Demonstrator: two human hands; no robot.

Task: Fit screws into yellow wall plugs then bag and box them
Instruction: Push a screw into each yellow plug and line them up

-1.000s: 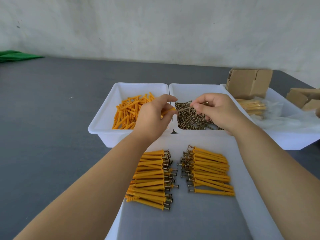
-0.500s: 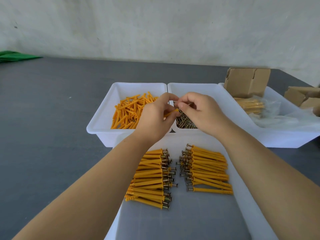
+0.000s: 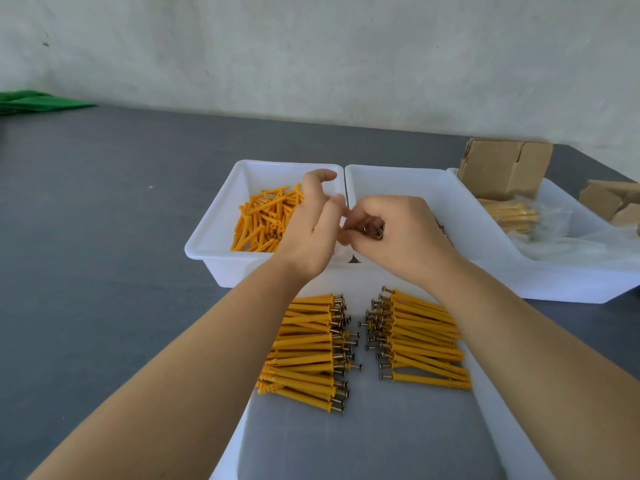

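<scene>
- Frame centre: right hand (image 3: 398, 237) clenched round a small bunch of screws (image 3: 375, 233); a blurred yellow plug (image 3: 343, 237) seems to sit at its fingertips.
- Left hand (image 3: 311, 230) lies relaxed and released, fingers over the bin of loose plugs (image 3: 266, 220).
- Assembled plugs rest in two rows (image 3: 363, 344) in the lower-centre tray (image 3: 346, 445).
- Advice: push the screw straight along the plug's axis until it seats, then lay it head-inward on a row.
- Against the earlier frame, the left hand has let go of the plug and opened; the right has closed toward it.
</scene>
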